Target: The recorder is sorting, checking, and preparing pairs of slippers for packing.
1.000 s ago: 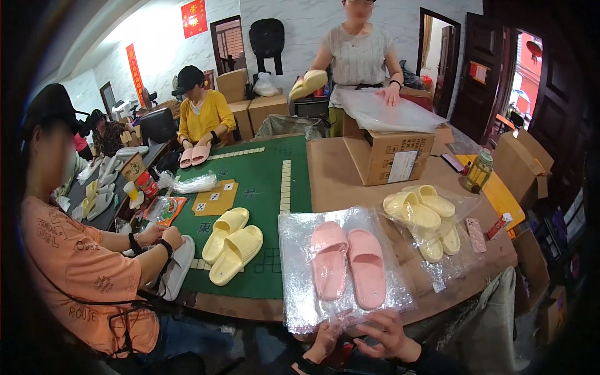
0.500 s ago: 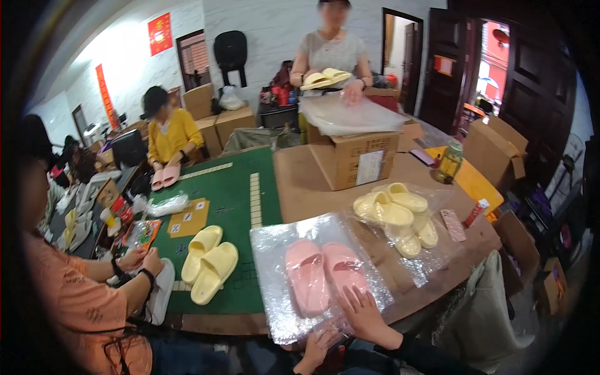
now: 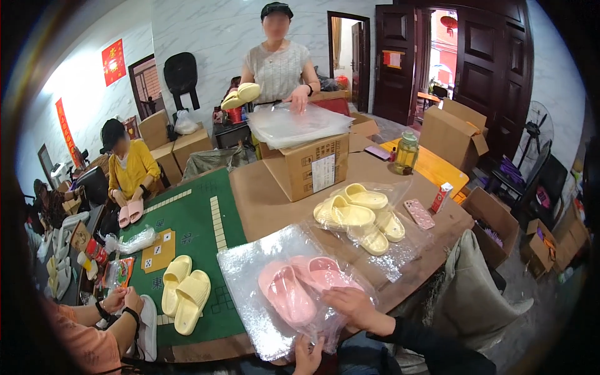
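Note:
A pair of pink slippers (image 3: 284, 294) lies inside a clear plastic bag on top of a stack of clear bags (image 3: 240, 269), close in front of me. The right slipper is angled, its toe pointing up toward the left one. My right hand (image 3: 351, 307) lies with fingers stretched out over the heel part of that slipper, through the film. At the near edge, my left hand (image 3: 308, 355) has thumb and fingers closed on the bag's open-looking, crumpled end. To the right, several yellow slippers (image 3: 345, 214) rest in clear bags.
A yellow slipper pair (image 3: 187, 300) stands on the green mat (image 3: 219, 319) to the left, beside a co-worker's hands (image 3: 122, 303). Across the table, another person handles yellow slippers (image 3: 240, 95) behind a carton (image 3: 312, 169) topped with bags. A pink phone (image 3: 419, 214) lies at right.
My view has swung to the right. The right pink slipper has turned, and my right hand has shifted toward its heel. The person across the table has moved yellow slippers out to the side.

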`<state>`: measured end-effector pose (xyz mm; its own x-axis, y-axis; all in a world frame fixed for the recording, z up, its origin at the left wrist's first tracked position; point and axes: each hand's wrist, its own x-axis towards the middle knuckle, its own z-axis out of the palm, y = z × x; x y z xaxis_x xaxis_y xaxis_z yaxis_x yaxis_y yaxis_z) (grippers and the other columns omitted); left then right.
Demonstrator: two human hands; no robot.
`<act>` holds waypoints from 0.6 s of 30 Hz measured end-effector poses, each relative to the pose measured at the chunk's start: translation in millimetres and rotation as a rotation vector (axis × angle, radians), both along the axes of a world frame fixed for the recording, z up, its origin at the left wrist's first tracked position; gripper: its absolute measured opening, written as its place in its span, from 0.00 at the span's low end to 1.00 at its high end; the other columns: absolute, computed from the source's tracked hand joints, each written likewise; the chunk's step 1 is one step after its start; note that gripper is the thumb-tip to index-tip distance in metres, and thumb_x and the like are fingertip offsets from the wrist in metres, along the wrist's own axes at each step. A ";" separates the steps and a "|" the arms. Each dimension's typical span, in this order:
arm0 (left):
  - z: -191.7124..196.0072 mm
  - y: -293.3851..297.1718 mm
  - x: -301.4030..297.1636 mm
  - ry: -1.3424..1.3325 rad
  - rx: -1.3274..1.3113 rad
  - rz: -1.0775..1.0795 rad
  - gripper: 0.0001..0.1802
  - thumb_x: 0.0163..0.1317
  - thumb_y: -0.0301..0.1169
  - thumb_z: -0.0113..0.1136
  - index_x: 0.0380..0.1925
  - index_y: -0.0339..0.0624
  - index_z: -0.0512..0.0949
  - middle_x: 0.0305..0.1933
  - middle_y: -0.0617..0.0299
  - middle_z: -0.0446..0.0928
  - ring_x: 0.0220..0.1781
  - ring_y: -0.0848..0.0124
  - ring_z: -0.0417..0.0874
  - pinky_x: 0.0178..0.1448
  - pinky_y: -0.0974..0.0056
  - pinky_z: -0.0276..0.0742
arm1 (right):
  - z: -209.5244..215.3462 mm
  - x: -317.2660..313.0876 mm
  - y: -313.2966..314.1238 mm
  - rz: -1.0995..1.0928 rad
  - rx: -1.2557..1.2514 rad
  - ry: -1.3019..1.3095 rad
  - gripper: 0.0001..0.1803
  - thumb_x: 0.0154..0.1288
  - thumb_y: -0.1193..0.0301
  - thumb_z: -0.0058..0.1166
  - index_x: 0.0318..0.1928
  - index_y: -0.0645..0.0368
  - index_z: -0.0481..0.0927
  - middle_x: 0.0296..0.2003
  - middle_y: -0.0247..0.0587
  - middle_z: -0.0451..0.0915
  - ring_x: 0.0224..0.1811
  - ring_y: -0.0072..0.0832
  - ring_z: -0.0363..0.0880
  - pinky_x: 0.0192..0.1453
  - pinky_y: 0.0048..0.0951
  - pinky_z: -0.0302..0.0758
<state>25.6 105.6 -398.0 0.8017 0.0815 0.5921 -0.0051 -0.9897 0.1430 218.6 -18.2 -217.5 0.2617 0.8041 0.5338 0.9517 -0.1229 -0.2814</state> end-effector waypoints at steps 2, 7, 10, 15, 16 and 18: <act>96.4 -16.4 12.0 0.222 -0.887 -0.011 0.25 0.60 0.33 0.56 0.58 0.38 0.71 0.58 0.38 0.71 0.58 0.39 0.69 0.62 0.44 0.64 | 21.1 6.8 -4.3 0.012 0.066 0.031 0.19 0.54 0.74 0.52 0.49 0.55 0.80 0.50 0.43 0.80 0.52 0.38 0.80 0.53 0.34 0.77; 49.1 -19.2 7.5 0.191 -0.555 0.048 0.27 0.58 0.39 0.59 0.56 0.36 0.71 0.64 0.37 0.64 0.67 0.37 0.59 0.69 0.39 0.54 | 26.4 22.4 -16.7 0.055 0.260 0.373 0.19 0.55 0.74 0.57 0.50 0.56 0.80 0.46 0.42 0.82 0.47 0.38 0.82 0.49 0.33 0.78; 69.0 -22.7 11.3 0.319 -0.522 0.035 0.26 0.59 0.39 0.59 0.56 0.38 0.72 0.65 0.36 0.62 0.67 0.35 0.58 0.70 0.39 0.53 | -5.5 44.2 -26.8 0.083 0.423 0.814 0.19 0.55 0.75 0.59 0.50 0.58 0.81 0.46 0.42 0.83 0.46 0.36 0.82 0.49 0.31 0.77; 53.8 -20.1 6.3 0.294 -0.523 0.060 0.24 0.59 0.38 0.59 0.54 0.43 0.74 0.67 0.35 0.60 0.68 0.35 0.56 0.70 0.38 0.51 | 31.8 79.4 -27.0 -0.379 0.363 0.532 0.18 0.56 0.74 0.59 0.49 0.61 0.81 0.44 0.43 0.82 0.44 0.42 0.80 0.50 0.35 0.75; 51.9 -22.1 14.7 0.309 -0.518 0.013 0.23 0.59 0.37 0.59 0.54 0.44 0.75 0.67 0.35 0.59 0.68 0.35 0.56 0.70 0.38 0.50 | 40.6 90.9 -42.7 -0.418 0.374 0.503 0.18 0.56 0.74 0.59 0.49 0.61 0.81 0.44 0.43 0.82 0.44 0.42 0.80 0.50 0.35 0.75; 50.8 -20.8 8.3 0.332 -0.509 0.070 0.22 0.59 0.37 0.59 0.53 0.44 0.75 0.67 0.35 0.59 0.68 0.35 0.56 0.70 0.38 0.50 | 27.1 124.0 -35.4 -0.514 0.230 -0.147 0.17 0.59 0.74 0.54 0.51 0.58 0.77 0.48 0.43 0.78 0.53 0.37 0.75 0.54 0.38 0.73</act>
<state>34.0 84.8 -347.2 0.9191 0.3479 0.1849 0.1835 -0.7933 0.5806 342.5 -53.7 -190.4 0.4979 0.4526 0.7397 0.8169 -0.5312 -0.2248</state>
